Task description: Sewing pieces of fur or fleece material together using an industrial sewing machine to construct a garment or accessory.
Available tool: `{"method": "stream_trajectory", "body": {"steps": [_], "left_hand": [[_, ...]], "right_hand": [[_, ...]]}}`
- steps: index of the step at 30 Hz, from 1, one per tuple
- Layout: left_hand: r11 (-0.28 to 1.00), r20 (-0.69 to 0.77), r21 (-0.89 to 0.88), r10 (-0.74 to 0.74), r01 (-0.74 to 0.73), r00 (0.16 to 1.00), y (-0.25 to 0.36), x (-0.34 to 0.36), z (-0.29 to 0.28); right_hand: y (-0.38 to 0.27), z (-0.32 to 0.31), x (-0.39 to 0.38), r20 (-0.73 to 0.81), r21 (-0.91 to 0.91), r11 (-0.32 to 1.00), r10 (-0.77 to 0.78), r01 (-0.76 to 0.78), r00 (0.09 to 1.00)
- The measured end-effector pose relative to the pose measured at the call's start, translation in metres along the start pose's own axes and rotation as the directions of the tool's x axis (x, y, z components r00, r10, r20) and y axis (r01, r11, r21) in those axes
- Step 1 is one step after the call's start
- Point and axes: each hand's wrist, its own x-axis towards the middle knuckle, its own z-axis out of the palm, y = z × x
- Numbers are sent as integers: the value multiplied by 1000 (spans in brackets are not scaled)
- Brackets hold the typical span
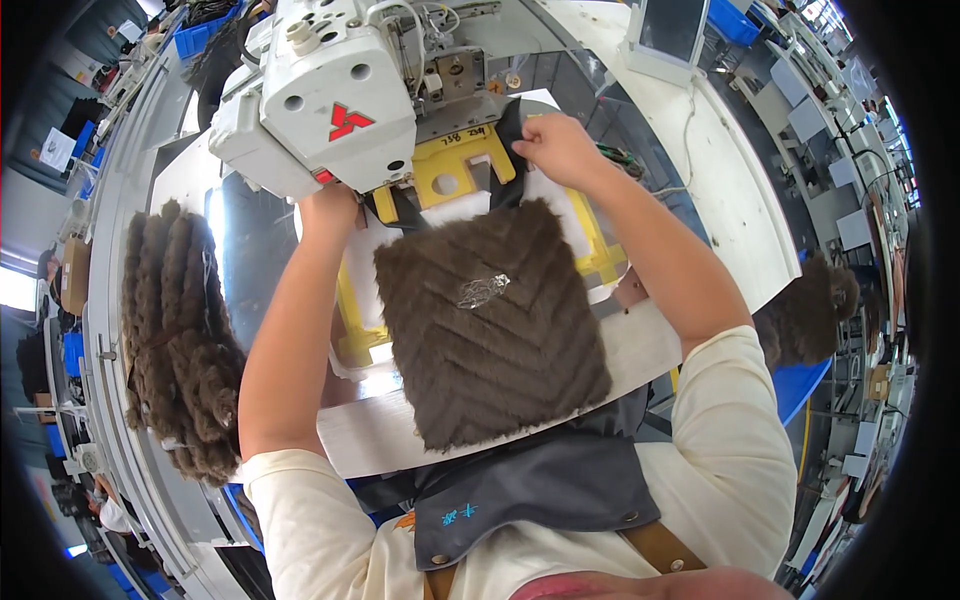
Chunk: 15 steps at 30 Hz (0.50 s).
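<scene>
A brown fur panel (pixel 490 370) with chevron ridges lies flat in front of me. A crumpled piece of clear plastic (pixel 484 291) sits on its middle. Beyond its far edge is a yellow clamp plate (pixel 445 187) with cut-outs, black fabric (pixel 511 128) showing around it. My right hand (pixel 560 147) is closed at the plate's right side, fingertips pinched on the black fabric. On the other side, my left hand (pixel 330 213) reaches beside the white sewing machine head (pixel 335 110); its fingers are hidden by the machine.
Rolled brown fur pieces (pixel 180 350) are heaped at the left. More brown fur (pixel 810 310) hangs at the right. A screen on a stand (pixel 668 35) is at the back right. Yellow-taped template edges (pixel 597 250) flank the panel.
</scene>
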Motion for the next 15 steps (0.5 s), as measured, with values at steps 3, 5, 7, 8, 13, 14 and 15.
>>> {"method": "stream_trajectory", "body": {"steps": [3,5,7,8,13,14,15], "left_hand": [[928,158,-171,-305,330,939,10,0,-5],[835,232,-124,-501,536,834,23,-12,-15],[942,45,-169,-288,291,957,28,-47,-28],[935,96,-181,-291,304,952,28,-63,-40],[611,366,-449,-540,652,758,67,-131,-70],[529,436,-476,-552,703,711,72,-135,-70],[529,437,-476,-551,702,711,71,-137,-69]], "right_hand": [[-9,6,5,7,92,996,5,-5,1000],[-17,-1,-3,12,119,982,147,-147,989],[-12,-7,-30,-69,37,994,102,-99,992],[-9,-11,-47,-144,-49,997,45,-53,989],[-23,-23,-118,207,389,876,220,-286,953],[-25,-25,-125,324,563,711,278,-421,904],[-22,-24,-129,323,563,712,279,-420,904]]}}
